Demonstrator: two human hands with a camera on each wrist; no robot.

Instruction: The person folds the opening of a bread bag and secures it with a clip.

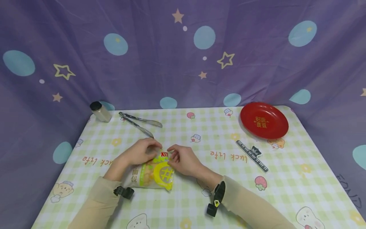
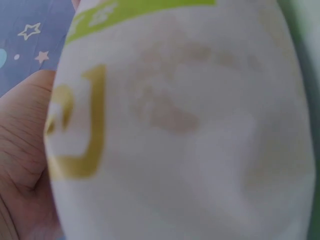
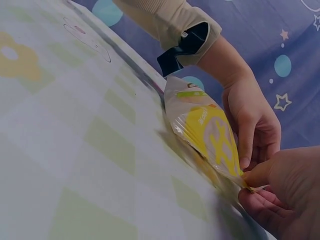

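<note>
A yellow and white plastic bread bag [image 1: 155,175] with green bands lies on the checked tablecloth between both hands. My left hand [image 1: 140,152] pinches its far edge, the thumb on the printed face. In the right wrist view the left hand [image 3: 253,120] reaches over from behind the bag [image 3: 202,130]. My right hand [image 1: 186,160] grips the far right corner; the right wrist view shows that hand's [image 3: 295,192] thumb and fingers pinching the corner. White wrapper [image 2: 200,150] fills most of the left wrist view, with part of the left hand [image 2: 25,150] at its side.
Metal tongs [image 1: 140,121] lie spread beyond the left hand, beside a black-capped jar [image 1: 101,112]. A red plate [image 1: 264,120] sits at the back right. Nearer is a piano-key patterned clip [image 1: 252,156]. A purple curtain [image 1: 183,79] hangs behind the table.
</note>
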